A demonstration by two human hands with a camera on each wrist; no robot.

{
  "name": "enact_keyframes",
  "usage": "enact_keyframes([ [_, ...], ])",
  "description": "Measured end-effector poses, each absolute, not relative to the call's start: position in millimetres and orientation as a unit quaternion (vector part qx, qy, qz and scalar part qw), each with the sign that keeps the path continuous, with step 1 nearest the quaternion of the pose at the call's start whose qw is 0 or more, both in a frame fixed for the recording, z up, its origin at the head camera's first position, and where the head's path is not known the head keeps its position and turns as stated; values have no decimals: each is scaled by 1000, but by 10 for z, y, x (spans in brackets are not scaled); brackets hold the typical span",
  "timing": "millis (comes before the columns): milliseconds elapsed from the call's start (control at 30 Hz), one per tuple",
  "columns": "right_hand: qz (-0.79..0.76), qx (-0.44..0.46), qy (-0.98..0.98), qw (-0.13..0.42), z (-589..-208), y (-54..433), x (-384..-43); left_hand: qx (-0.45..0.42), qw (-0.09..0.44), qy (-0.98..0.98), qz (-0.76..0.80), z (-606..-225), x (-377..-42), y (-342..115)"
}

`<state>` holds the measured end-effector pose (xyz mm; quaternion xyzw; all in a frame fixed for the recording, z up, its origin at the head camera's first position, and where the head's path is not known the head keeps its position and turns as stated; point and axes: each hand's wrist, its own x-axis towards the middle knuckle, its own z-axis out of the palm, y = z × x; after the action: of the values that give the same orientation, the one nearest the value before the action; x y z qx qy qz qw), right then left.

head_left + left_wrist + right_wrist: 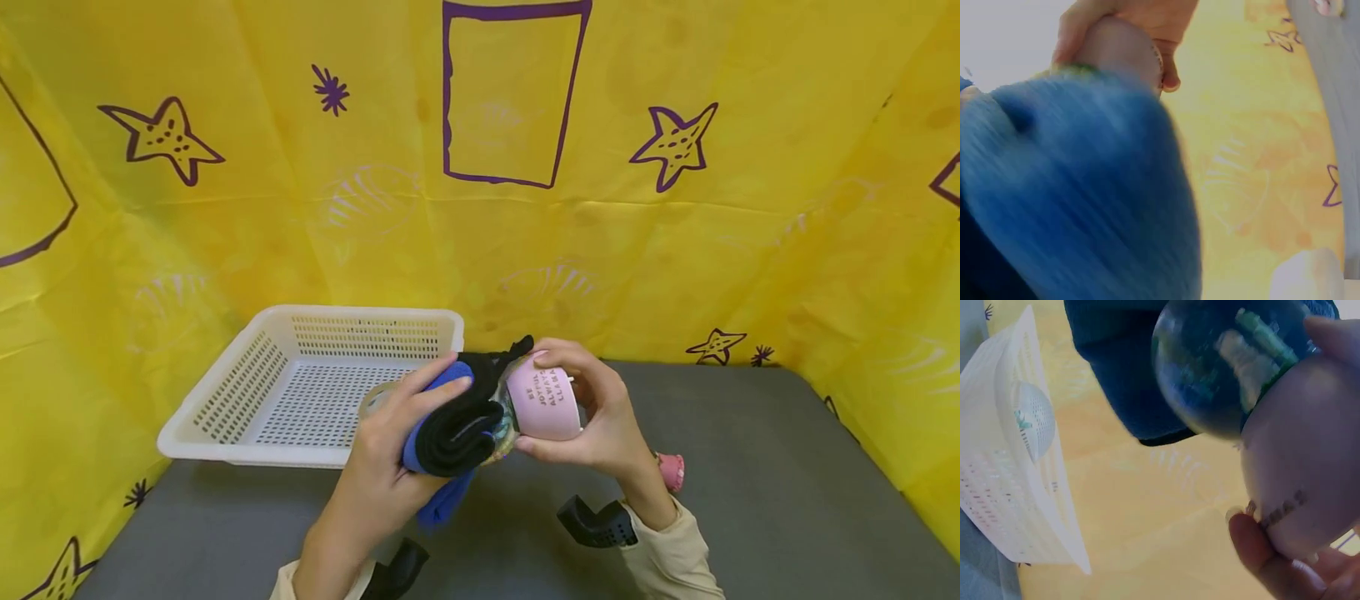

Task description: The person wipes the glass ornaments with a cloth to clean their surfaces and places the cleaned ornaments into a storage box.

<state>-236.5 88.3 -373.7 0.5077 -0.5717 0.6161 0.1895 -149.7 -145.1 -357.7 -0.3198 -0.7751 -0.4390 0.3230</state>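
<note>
My right hand (603, 417) grips the pink base of a snow globe (545, 404), with thumb and fingers on either side. The base carries gold lettering, and the globe lies tipped sideways with its clear ball toward the left. White and green figures show inside the ball in the right wrist view. In my left hand (386, 437) is a folded blue-and-black cloth (457, 429), held right at the ball and covering part of it. Blue fabric fills much of the left wrist view, blurred.
A white perforated plastic basket (217, 446) stands left of the hands, with a round item (372, 398) in it partly hidden by the left hand. A small pink object (672, 472) lies on the grey table (780, 483) beside the right wrist. Yellow patterned fabric (510, 258) surrounds the table.
</note>
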Motion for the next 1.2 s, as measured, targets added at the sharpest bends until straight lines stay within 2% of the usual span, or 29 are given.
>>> enact_keyframes([
  [133,604,491,-600,188,-3748,872,-2354,-321,362,-778,-400,-3589,-1505,-1418],
  [400,571,493,-629,189,-3729,880,-2282,-281,340,-757,-482,-3596,-1511,-1412],
  [567,547,514,-630,198,-3707,857,-2252,-202,341,-770,-499,-3567,-1474,-1417],
  [700,537,534,-622,198,-3691,827,-2243,-133,295,-787,-525,-3547,-1457,-1451],
  [833,545,549,-605,190,-3674,817,-2239,-112,242,-774,-574,-3554,-1473,-1487],
  [1067,608,572,-529,150,-3675,838,-2259,-170,168,-696,-677,-3615,-1497,-1501],
  [1200,626,573,-510,145,-3691,847,-2280,-195,166,-690,-677,-3633,-1515,-1503],
])
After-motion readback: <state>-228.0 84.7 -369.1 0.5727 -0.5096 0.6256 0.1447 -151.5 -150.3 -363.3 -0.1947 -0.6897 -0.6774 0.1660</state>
